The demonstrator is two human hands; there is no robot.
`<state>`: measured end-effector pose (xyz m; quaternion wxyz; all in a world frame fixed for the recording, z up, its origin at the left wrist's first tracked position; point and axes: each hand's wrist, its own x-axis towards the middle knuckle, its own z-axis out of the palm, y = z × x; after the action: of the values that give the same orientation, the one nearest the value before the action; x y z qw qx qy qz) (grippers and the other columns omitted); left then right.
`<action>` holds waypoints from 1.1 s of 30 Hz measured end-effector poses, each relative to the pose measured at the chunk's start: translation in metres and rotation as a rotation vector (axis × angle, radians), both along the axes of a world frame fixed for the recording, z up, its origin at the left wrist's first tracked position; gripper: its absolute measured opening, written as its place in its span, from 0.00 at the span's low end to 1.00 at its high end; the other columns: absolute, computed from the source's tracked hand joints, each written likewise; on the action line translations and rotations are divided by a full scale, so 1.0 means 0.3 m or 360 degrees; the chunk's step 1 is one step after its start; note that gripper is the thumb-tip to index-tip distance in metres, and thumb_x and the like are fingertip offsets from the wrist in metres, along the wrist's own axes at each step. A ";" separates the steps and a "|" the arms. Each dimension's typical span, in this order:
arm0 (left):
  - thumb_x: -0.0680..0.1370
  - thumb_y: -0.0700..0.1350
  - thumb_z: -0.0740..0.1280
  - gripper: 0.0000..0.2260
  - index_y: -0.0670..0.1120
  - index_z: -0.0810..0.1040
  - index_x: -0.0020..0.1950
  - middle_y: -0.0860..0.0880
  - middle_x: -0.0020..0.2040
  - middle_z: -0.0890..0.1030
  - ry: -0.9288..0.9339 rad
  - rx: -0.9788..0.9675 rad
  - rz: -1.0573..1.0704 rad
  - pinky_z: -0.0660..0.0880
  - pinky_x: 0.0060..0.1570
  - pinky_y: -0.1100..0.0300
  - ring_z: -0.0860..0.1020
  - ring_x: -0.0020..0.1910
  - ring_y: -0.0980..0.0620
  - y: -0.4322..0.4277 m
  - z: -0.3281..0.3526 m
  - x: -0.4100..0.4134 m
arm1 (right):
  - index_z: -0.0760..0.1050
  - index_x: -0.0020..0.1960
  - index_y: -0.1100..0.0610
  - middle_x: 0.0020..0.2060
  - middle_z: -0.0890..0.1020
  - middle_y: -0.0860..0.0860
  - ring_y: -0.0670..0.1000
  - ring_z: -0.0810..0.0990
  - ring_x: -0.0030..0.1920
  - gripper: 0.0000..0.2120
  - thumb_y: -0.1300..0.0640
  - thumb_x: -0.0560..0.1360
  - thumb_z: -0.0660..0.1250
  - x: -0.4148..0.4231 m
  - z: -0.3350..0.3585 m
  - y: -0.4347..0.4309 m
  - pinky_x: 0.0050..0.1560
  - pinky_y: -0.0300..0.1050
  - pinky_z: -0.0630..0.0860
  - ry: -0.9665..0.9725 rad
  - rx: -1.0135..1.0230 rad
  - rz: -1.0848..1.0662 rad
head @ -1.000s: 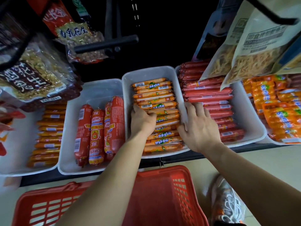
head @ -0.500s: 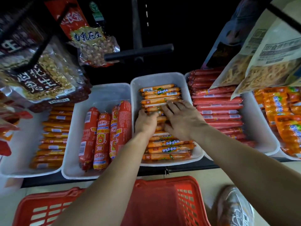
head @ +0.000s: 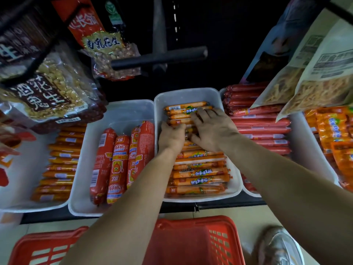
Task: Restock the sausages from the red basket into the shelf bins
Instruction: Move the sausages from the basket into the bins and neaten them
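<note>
Left hand [head: 172, 137]: fingers curled onto orange sausages [head: 199, 181]; grip cannot be told.
Right hand [head: 214, 129]: fingers spread, flat on same sausages.
Sausages: stacked in middle white bin [head: 188, 93].
Red basket [head: 193, 243]: below that bin.

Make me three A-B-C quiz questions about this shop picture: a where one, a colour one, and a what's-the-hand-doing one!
1. Where are the left hand and right hand? A on hanging snack bags; B in the middle bin, on orange sausages; C inside a drawer.
2. What colour is the basket? A red; B blue; C green.
3. How is the right hand? A fisted in the air; B pinching a bag; C flat, fingers spread.
Answers: B, both rest on the sausages; A, its plastic is red; C, its fingers lie spread.
</note>
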<state>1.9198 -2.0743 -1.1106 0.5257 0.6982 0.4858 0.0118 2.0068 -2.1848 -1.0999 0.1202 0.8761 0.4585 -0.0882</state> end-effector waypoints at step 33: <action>0.79 0.53 0.62 0.21 0.49 0.70 0.70 0.46 0.65 0.78 -0.0036 0.0119 -0.0243 0.74 0.61 0.48 0.78 0.61 0.42 -0.046 0.131 -0.154 | 0.61 0.78 0.57 0.73 0.71 0.55 0.58 0.68 0.72 0.37 0.38 0.76 0.43 -0.136 0.060 -0.133 0.77 0.57 0.54 0.0037 0.0367 -0.0093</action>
<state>1.8735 -2.0880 -1.0714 0.5040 0.7523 0.4243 -0.0023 1.9661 -2.2248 -1.0819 0.0107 0.8960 0.4412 -0.0486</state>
